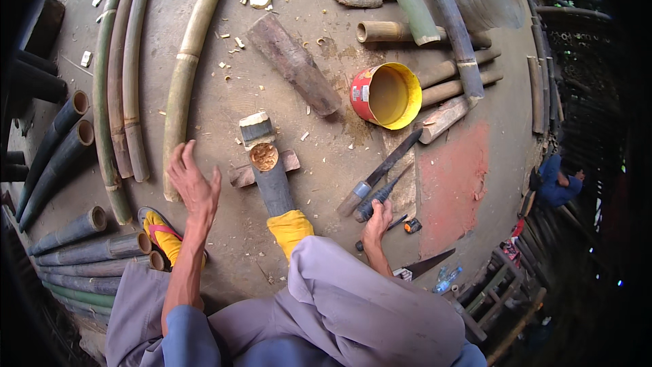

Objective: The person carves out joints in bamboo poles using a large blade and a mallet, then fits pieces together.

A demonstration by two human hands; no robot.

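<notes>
The bamboo piece [272, 180] lies pinned under a yellow-socked foot [290, 229], cut end carved. Left hand [193, 183] hovers spread beside it; right hand [375, 221] seemingly grips a dark tool [384, 194], not yet applied.

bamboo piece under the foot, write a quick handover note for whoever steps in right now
Left hand: open, in the air left of the short bamboo piece, holding nothing.
Right hand: reaching the dark-handled tool on the ground; grip unclear.
The piece lies across a wooden block, pinned by a yellow-socked foot; its cut end looks carved.
A second chisel-like tool and a red bucket are nearby.
Left: further shaping, probably.
</notes>
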